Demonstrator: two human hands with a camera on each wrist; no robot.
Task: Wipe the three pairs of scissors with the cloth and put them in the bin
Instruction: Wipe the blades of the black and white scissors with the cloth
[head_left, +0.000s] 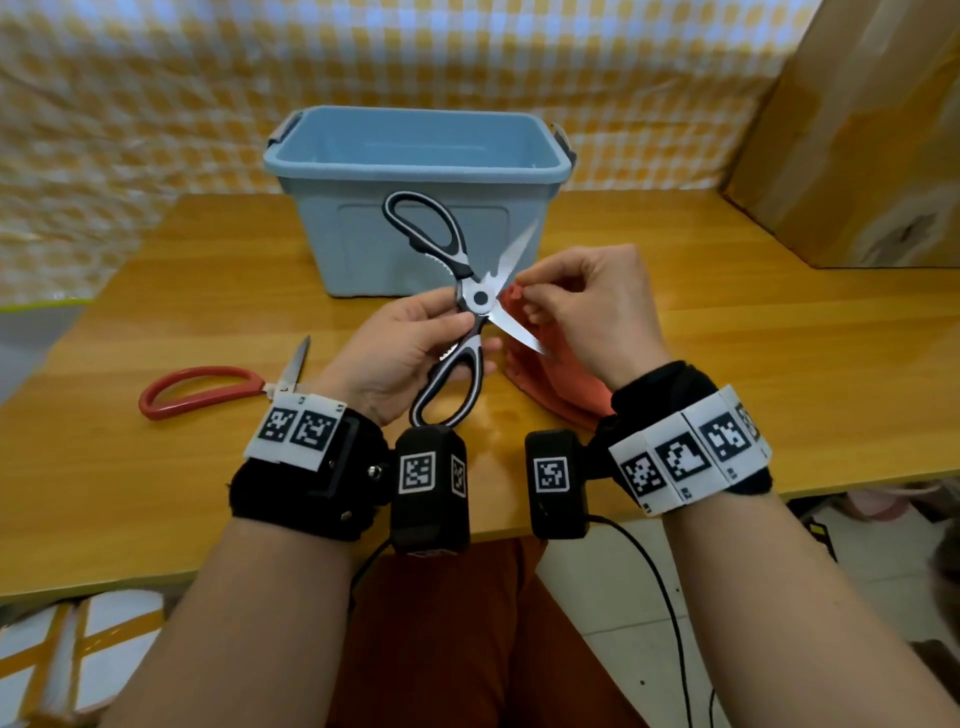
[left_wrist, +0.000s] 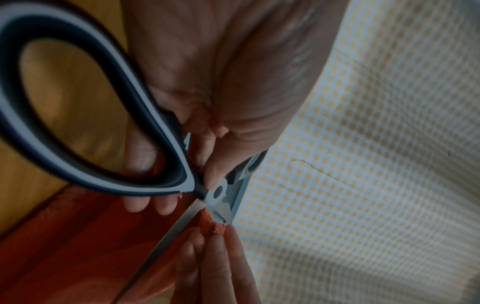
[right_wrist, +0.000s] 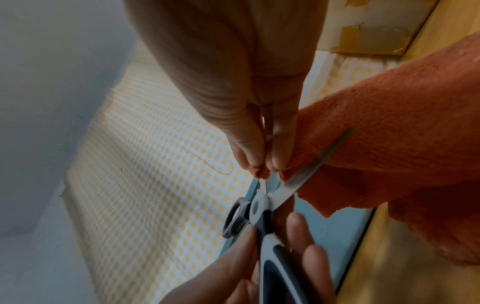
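Note:
My left hand grips black-and-white kitchen scissors near the pivot, their blades spread wide above the table. My right hand pinches an orange cloth right beside the pivot, between the two blades. In the left wrist view the scissors fill the left side, the cloth hanging below. The right wrist view shows my fingertips squeezing the cloth against a blade. Red-handled scissors lie on the table to the left. The blue bin stands behind my hands.
The wooden table runs to a checked yellow-and-white curtain at the back. A cardboard box leans at the far right. The table's front edge is near my wrists.

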